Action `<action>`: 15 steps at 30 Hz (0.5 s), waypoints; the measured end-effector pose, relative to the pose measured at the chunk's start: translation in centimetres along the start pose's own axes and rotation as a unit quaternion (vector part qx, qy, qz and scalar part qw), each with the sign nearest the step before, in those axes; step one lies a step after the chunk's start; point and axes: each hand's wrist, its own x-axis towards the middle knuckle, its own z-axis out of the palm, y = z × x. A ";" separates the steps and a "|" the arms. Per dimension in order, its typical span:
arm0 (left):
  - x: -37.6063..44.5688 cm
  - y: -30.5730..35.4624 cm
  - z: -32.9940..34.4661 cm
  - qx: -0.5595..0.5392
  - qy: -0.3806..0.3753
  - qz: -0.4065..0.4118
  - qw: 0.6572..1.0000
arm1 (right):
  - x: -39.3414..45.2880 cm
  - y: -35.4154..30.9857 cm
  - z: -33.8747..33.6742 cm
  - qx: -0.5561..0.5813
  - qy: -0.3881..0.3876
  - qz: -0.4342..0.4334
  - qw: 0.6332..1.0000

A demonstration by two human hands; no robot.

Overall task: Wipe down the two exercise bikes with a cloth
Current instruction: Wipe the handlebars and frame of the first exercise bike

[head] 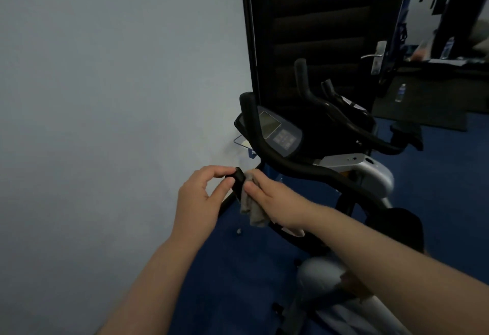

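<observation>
A black and silver exercise bike (352,170) stands in front of me, its console (277,133) facing me. My left hand (201,197) pinches a small black clip-like piece (239,179) between thumb and fingers. My right hand (275,202) grips a crumpled grey cloth (252,211) pressed against that piece, with the cloth's end hanging below my fingers. A second bike's handlebars (328,91) rise behind the first one.
A pale wall (105,96) runs close on the left. A dark door (317,30) with a metal handle (373,56) stands behind the bikes. The floor (238,268) is blue. A water bottle (401,92) stands on a dark mat at the right.
</observation>
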 end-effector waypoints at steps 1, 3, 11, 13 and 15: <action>0.0 0.1 0.1 -0.002 0.005 -0.001 1.000 | 0.2 -0.3 -0.2 0.011 -0.004 0.001 1.000; -0.4 0.4 0.5 -0.002 0.016 0.000 1.000 | 0.0 -0.7 0.4 0.053 0.022 -0.004 0.998; -3.9 -0.1 3.9 0.079 0.039 0.133 0.987 | -8.1 3.4 2.0 -0.230 0.169 0.005 0.958; -3.8 -0.4 4.7 0.115 0.011 0.173 0.978 | -9.7 4.2 2.0 -0.277 0.184 0.005 0.943; -3.5 -0.7 5.1 0.184 -0.004 0.202 0.962 | -10.0 4.2 2.3 -0.282 0.230 0.009 0.931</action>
